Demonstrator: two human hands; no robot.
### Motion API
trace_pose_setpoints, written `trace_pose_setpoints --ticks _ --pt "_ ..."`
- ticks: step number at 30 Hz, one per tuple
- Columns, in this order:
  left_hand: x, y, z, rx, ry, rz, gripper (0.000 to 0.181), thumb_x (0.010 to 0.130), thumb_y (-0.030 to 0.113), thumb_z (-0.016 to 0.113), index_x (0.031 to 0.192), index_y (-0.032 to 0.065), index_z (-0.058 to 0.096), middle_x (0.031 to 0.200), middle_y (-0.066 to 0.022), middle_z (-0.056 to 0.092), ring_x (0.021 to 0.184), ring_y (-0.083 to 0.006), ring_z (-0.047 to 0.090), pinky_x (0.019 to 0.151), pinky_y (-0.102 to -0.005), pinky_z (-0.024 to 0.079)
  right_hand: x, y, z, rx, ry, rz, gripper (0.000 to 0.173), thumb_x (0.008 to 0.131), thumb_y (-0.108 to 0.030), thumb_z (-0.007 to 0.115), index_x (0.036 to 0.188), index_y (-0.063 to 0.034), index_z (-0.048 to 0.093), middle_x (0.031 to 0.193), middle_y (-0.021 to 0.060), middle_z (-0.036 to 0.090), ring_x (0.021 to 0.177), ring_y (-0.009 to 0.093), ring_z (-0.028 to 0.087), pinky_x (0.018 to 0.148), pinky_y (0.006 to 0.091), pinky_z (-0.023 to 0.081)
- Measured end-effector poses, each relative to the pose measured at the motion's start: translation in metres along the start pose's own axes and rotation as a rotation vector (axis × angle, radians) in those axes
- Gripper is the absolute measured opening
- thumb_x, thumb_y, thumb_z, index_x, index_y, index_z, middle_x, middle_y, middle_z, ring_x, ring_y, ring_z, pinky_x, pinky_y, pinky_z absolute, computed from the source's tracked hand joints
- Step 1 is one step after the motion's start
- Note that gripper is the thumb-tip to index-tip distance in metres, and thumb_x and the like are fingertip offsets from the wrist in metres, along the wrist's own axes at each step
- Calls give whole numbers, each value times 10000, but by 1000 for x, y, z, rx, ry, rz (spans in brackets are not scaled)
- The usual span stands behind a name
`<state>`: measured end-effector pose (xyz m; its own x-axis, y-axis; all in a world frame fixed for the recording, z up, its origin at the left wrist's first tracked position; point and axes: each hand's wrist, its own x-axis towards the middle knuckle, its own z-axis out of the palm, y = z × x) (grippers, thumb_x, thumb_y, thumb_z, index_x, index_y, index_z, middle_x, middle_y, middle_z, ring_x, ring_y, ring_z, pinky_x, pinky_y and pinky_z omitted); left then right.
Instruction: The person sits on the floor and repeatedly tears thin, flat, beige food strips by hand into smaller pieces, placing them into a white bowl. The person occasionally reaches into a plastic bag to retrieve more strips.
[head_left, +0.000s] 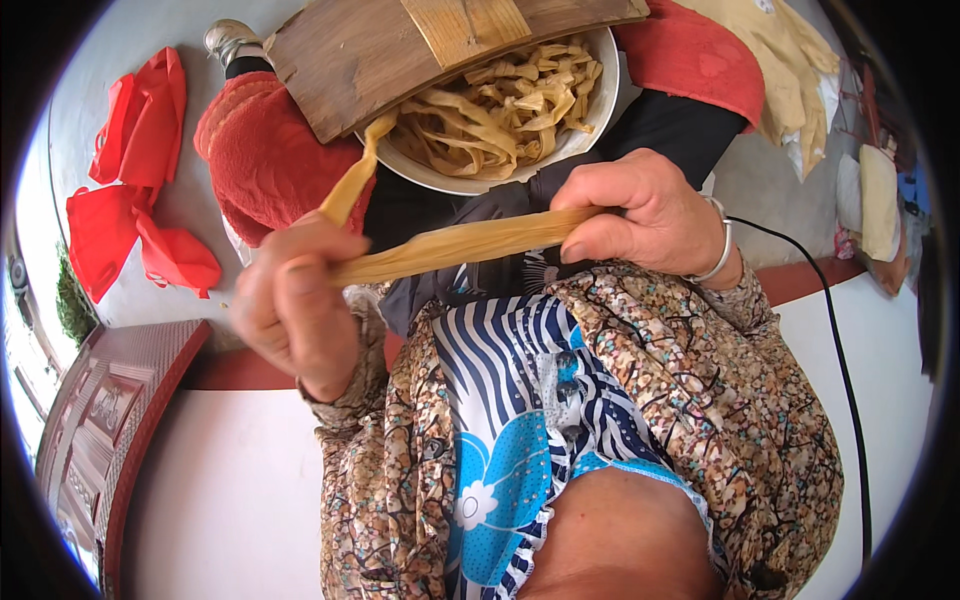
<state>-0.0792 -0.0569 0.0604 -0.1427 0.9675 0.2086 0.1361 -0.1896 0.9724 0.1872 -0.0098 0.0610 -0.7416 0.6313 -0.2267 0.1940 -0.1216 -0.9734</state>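
A flat, tan, fibrous strip (465, 244) stretches between my two hands above my lap. My left hand (296, 300), partly blurred, grips its left end. From that hand a narrower tan length (352, 180) runs up to the bowl's rim beside the board. My right hand (637, 210), with a bracelet at the wrist, pinches the other end between thumb and fingers. Beyond my hands, a pale round bowl (609, 82) holds many similar strips (517, 112), some knotted or folded. A brown wooden board (360, 64) with a lighter wood piece (469, 30) covers the bowl's far side.
Red towels (277, 157) lie over my knees. Red fabric bags (142, 172) are on the floor at left, near a patterned panel (112, 420). A black cable (836, 315) passes on the right. Tan material (780, 67) is piled at upper right.
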Motion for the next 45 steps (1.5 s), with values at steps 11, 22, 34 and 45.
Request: trace_pose_setpoints --ticks 11,22,34,45 --pt "-9 -40 -29 1008 17 -12 110 865 109 621 884 7 657 786 -85 657 671 -229 607 617 -323 469 -21 29 -11 -709 214 44 154 845 -187 646 816 -38 623 695 91 572 615 280 540 579 343 417" --pt "11 -30 75 9 -732 -350 221 938 180 543 1024 -16 597 781 -150 603 697 -244 577 631 -314 461 3 15 -3 -233 563 -130 205 916 -198 619 883 4 637 695 28 582 623 55 493 555 191 398" --pt "65 -60 65 307 -326 -141 257 944 191 545 824 -27 612 643 -74 554 606 -114 498 572 -269 422 28 43 16 -40 176 60 95 866 -72 647 898 15 663 799 33 655 745 102 597 712 246 474" --pt "50 -67 78 225 -330 -164 228 935 181 577 831 -18 615 646 -46 566 607 -82 481 562 -252 418 39 68 -17 219 665 -125 417 961 -381 515 1076 3 632 911 42 643 825 90 600 656 211 497"
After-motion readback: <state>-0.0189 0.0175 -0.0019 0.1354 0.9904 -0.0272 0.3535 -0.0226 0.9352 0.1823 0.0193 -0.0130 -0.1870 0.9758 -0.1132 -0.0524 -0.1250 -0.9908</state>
